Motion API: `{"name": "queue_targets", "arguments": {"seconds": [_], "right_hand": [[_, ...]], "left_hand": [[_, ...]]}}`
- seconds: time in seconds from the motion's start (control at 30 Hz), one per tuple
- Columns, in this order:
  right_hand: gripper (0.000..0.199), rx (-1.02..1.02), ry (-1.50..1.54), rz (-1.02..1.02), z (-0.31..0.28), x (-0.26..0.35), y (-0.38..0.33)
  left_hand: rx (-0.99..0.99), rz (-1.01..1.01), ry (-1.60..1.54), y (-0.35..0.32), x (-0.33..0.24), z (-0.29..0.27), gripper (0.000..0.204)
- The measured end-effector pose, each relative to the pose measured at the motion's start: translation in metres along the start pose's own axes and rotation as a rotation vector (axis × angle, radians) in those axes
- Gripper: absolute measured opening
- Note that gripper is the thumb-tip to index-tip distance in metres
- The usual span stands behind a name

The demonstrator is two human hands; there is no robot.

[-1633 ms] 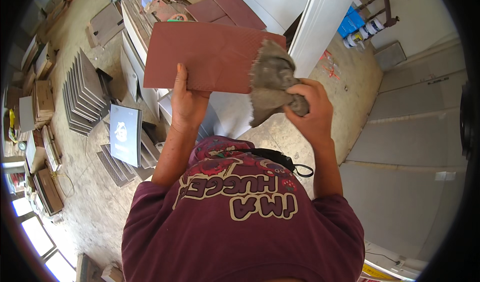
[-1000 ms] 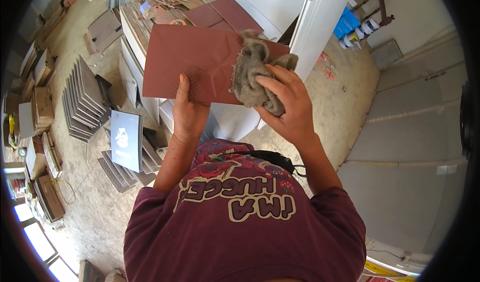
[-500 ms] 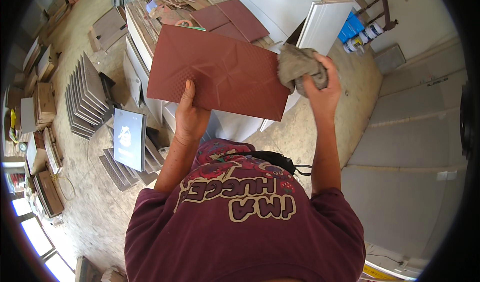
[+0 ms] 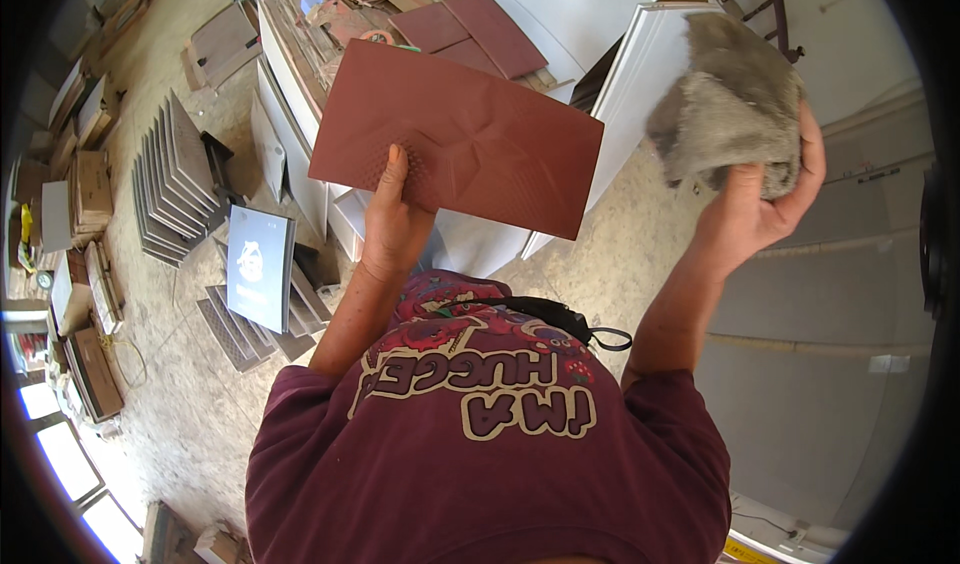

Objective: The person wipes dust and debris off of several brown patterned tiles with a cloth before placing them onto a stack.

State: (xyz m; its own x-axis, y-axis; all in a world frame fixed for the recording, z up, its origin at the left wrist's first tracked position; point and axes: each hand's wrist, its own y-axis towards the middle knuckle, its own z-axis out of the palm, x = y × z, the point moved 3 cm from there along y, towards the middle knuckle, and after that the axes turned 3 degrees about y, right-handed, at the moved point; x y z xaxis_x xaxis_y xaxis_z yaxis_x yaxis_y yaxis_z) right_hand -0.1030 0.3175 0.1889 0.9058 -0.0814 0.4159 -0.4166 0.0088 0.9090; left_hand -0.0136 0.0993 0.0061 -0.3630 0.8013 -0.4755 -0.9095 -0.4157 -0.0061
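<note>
A reddish-brown tile (image 4: 490,144) with an embossed pattern is held up in front of me, slightly tilted. My left hand (image 4: 397,219) grips its lower left edge, thumb on the patterned face and the other fingers hidden behind. Off to the right, apart from the tile, my right hand (image 4: 755,214) is closed on a bunched grey-brown cloth (image 4: 735,109). The thumb and a finger show below and beside the cloth; the rest of the fingers are behind it.
Beyond the tile, more reddish-brown tiles (image 4: 495,34) lie on a cluttered wooden surface. A white panel (image 4: 640,84) stands to its right. On the left are a row of upright tiles (image 4: 175,184), a blue-white board (image 4: 260,269) and stacked cardboard boxes (image 4: 90,199).
My right hand has pulled the cloth away from the tile's right edge, up and to the right. The cloth hangs more spread out. The tile has shifted slightly right.
</note>
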Motion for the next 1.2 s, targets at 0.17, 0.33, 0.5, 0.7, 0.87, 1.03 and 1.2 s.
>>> {"name": "queue_targets", "arguments": {"seconds": [0.17, 0.33, 0.5, 0.7, 0.87, 1.03, 1.2], "right_hand": [[0.045, 0.628, -0.225, -0.026, 0.052, -0.004, -0.037], [0.049, 0.882, -0.24, -0.015, 0.072, -0.002, -0.078], [0.052, 0.885, -0.153, 0.048, 0.078, 0.008, -0.079], [0.046, 0.85, -0.222, 0.015, 0.072, -0.004, -0.093], [0.042, 0.754, -0.247, 0.072, 0.053, -0.019, -0.093], [0.031, 0.579, -0.173, 0.307, 0.029, -0.048, -0.102], [0.023, 0.284, 0.294, 1.061, -0.002, -0.079, -0.123]], "left_hand": [[0.06, -0.03, 0.045, -0.002, 0.01, 0.006, 0.045], [0.097, -0.051, 0.091, -0.008, 0.005, 0.016, 0.046], [0.06, -0.081, 0.108, -0.008, 0.008, 0.009, 0.049], [0.069, -0.096, 0.058, -0.006, 0.007, 0.003, 0.047], [-0.031, 0.008, 0.004, -0.003, 0.001, -0.006, 0.039], [-0.055, 0.082, -0.003, -0.001, -0.013, -0.011, 0.037], [-0.049, 0.122, 0.05, -0.003, -0.031, -0.026, 0.042]]}}
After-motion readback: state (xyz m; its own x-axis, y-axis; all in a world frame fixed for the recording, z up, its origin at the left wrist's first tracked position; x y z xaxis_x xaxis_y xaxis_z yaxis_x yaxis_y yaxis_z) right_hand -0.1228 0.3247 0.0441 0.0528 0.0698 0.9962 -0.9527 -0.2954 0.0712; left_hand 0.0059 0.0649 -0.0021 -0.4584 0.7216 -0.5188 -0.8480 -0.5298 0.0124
